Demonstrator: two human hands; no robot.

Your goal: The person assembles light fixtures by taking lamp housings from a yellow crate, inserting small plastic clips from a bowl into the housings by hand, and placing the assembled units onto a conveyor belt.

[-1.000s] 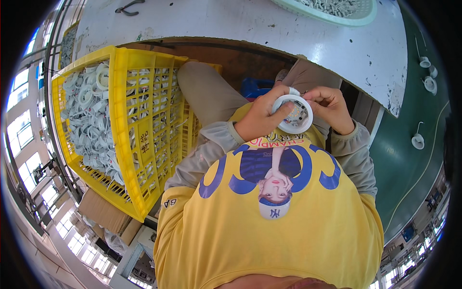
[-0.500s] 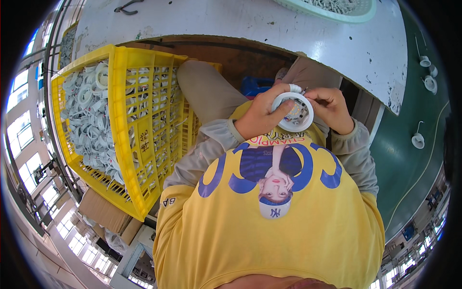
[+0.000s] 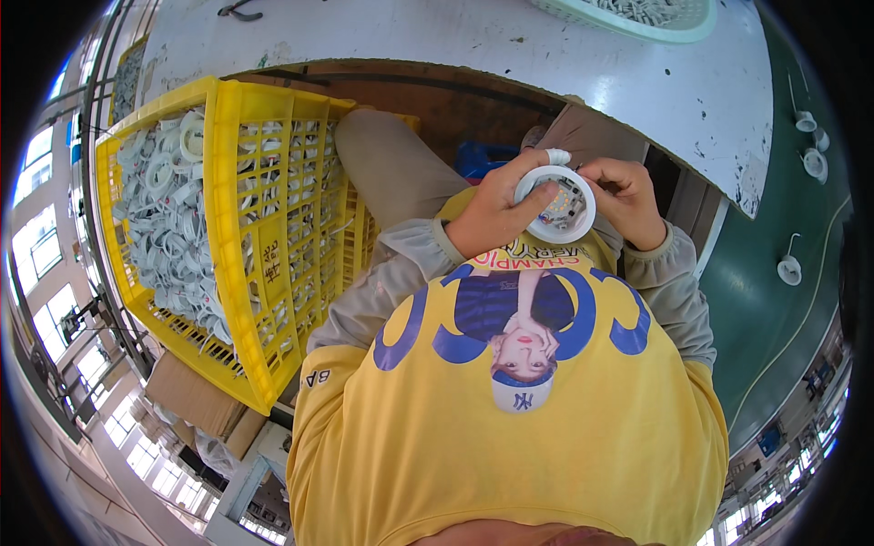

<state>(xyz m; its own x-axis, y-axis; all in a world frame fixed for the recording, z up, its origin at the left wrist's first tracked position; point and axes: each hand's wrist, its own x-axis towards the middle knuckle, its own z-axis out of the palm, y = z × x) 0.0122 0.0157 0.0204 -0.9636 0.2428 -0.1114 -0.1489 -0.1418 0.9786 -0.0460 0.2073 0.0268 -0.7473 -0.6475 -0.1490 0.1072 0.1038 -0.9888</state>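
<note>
In front of my chest I hold a round white lamp housing (image 3: 576,231), its open face turned up toward me. Inside it sits a circuit board with small yellowish LEDs and dark parts. My left hand (image 3: 496,207) is closed around the housing's left side, with the thumb reaching over the rim onto the board. One of its fingers has a white wrap near the tip. My right hand (image 3: 630,202) is at the housing's upper right rim, thumb and fingers pinched together. What lies in that pinch is too small to make out.
A yellow crate (image 3: 264,246) full of white ring-shaped parts (image 3: 168,218) stands at my left. Across the white table (image 3: 410,36) ahead lie pliers (image 3: 239,13) and a pale green basket (image 3: 628,29) of small parts. On the green surface at right are several white lamps (image 3: 789,269).
The lamp housing has shifted very slightly, and the left thumb still presses inside it. The right hand's fingers have moved a little at the rim.
</note>
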